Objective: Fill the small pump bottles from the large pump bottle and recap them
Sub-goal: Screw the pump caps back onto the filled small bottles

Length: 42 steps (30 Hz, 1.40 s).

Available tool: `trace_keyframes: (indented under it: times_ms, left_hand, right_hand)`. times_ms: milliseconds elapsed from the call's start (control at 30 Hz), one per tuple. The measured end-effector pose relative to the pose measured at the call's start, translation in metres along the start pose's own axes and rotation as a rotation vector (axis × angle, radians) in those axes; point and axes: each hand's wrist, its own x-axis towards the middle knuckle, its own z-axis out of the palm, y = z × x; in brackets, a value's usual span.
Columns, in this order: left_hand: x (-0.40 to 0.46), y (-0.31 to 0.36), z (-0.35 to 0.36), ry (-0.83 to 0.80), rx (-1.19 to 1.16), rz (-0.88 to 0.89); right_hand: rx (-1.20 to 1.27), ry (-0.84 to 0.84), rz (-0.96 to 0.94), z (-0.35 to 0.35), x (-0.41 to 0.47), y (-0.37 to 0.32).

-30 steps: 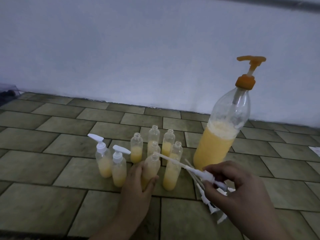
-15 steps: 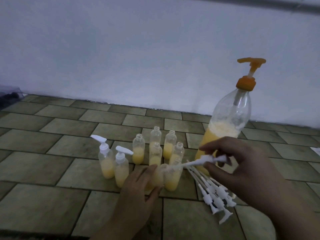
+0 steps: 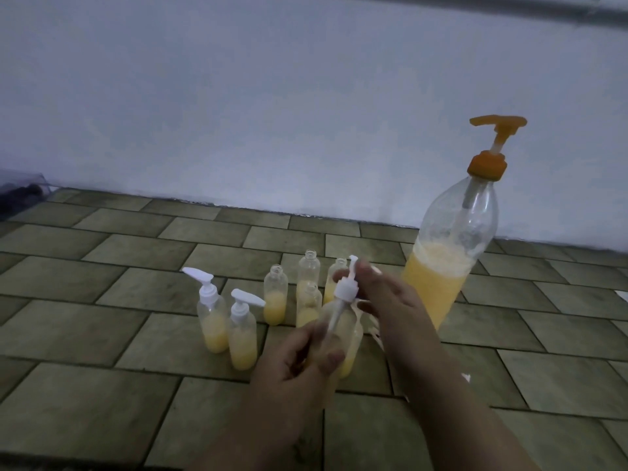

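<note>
two bare forearms, left hand (image 3: 292,362) and right hand (image 3: 384,297) (no sleeves, rings or gloves visible)

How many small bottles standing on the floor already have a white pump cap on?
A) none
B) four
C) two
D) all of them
C: two capped small bottles stand at the left of the group, while those behind, such as the open bottle, have bare necks; the right hand is lowering a white pump into the bottle held by the left hand.
</note>
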Motion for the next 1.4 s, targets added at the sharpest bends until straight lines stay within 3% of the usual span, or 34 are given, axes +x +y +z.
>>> trace_keyframes:
  times_ms: [100, 200, 367, 500, 600, 733, 900, 1133, 1400]
  left_hand:
    - [0.0, 0.009, -0.001, -0.009, -0.057, -0.036]
    - [-0.001, 0.015, 0.002, -0.018, -0.1, -0.045]
    - [-0.003, 0.018, 0.003, -0.039, -0.083, -0.037]
    - [-0.004, 0.018, 0.003, -0.054, -0.086, -0.049]
    - [-0.004, 0.019, 0.003, -0.049, -0.083, -0.035]
    - [-0.005, 0.018, 0.001, -0.033, -0.069, -0.014]
    - [-0.002, 0.004, -0.004, -0.007, 0.06, 0.006]
    - [0.0, -0.006, -0.007, 0.038, 0.275, 0.076]
    - [-0.001, -0.014, -0.008, 0.156, 0.536, 0.196]
  right_hand:
    - [0.171, -0.067, 0.039, -0.005, 0.0, -0.001]
    - [0.221, 0.025, 0.039, -0.007, 0.003, 0.007]
    - [0.453, -0.032, 0.117, -0.007, 0.001, 0.002]
    - [0.356, 0.018, 0.127, -0.006, 0.002, 0.005]
    - [0.418, -0.04, 0.144, -0.006, -0.001, 0.005]
    - [0.394, 0.024, 0.134, -0.007, 0.0, 0.012]
    - [0.459, -0.036, 0.119, -0.01, -0.004, 0.012]
    - [0.365, -0.106, 0.024, -0.015, -0.006, 0.008]
    - [0.186, 0.173, -0.004, 0.007, -0.017, 0.018]
